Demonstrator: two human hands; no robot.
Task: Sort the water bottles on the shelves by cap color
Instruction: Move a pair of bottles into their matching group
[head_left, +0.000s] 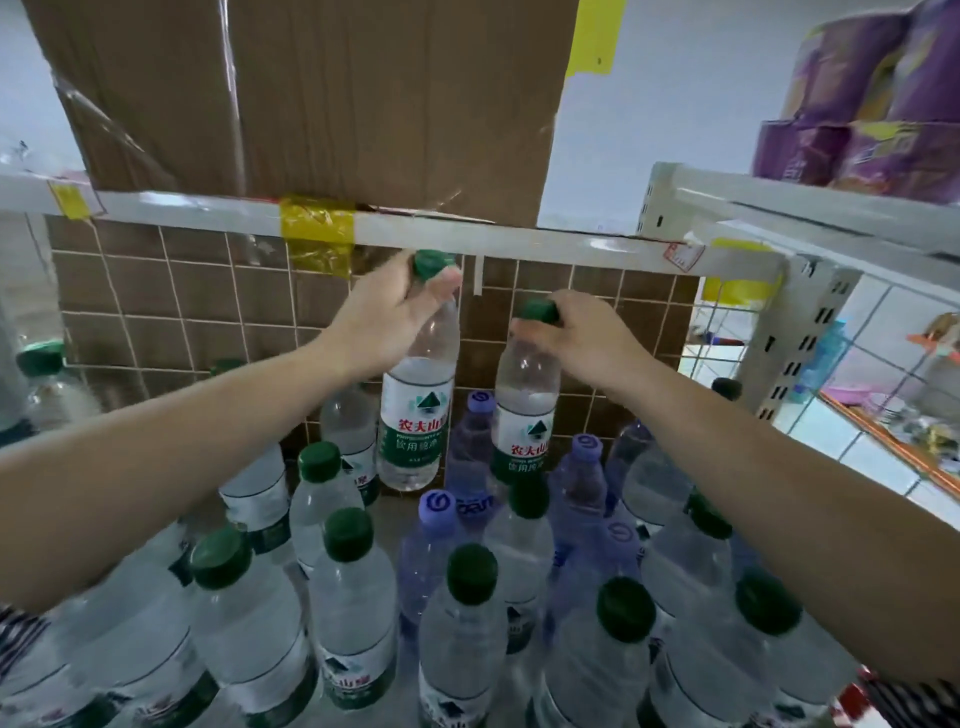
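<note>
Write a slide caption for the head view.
Left hand and right hand each lift a green-capped bottle above mixed bottles.

Bottles (415, 415): clear, glossy plastic with smooth paper-like white and green labels; green caps (434, 264) of matt ribbed plastic. Tinted bottles (470, 452) near the shelf's back edge: translucent violet plastic, smooth violet caps (440, 506). Shelf rail (208, 205): white painted metal, glossy, patched with shiny yellow tape (317, 228). Box (311, 93) on the upper shelf: matt brown cardboard under wrinkled clear tape. Wall (171, 296) behind: brown glazed tiles, pale grout. Packs (872, 104) at the upper right corner: glossy purple plastic film.
</note>
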